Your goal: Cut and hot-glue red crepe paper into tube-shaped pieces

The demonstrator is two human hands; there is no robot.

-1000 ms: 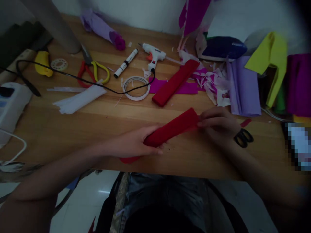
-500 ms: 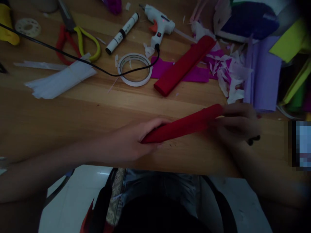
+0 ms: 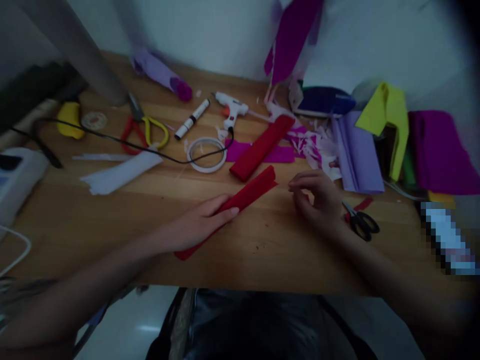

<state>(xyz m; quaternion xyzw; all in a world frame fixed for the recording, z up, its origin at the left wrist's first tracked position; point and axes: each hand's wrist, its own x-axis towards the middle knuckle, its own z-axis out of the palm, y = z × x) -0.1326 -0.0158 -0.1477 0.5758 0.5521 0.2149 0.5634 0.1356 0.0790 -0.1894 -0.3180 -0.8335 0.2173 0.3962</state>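
Note:
My left hand (image 3: 204, 220) is closed around a rolled red crepe paper piece (image 3: 252, 192), thumb on top, holding it at a slant above the tabletop. The roll's upper right end looks loose and slightly flared. Just right of that end, apart from it, is my right hand (image 3: 318, 200). Its fingers are bent, with the tips brought towards the thumb. A speck of red shows by the thumb; whatever lies between the tips is too small to make out. Black-handled scissors (image 3: 362, 225) lie beside the right wrist, near a red scrap (image 3: 363, 203). Another red crepe paper roll (image 3: 262, 148) rests beyond both hands.
A glue gun (image 3: 232, 107), its cord crossing a tape roll (image 3: 206, 167), lies behind. Left are a white strip bundle (image 3: 122, 175), red-yellow scissors (image 3: 144, 132) and a marker (image 3: 193, 119). Purple paper (image 3: 356, 155), yellow paper (image 3: 390, 120) and a phone (image 3: 448, 240) lie right.
My right hand has come off the red roll's far end and moved left, uncovering the black-handled scissors. The left hand has turned the roll steeper. The camera view has tilted up.

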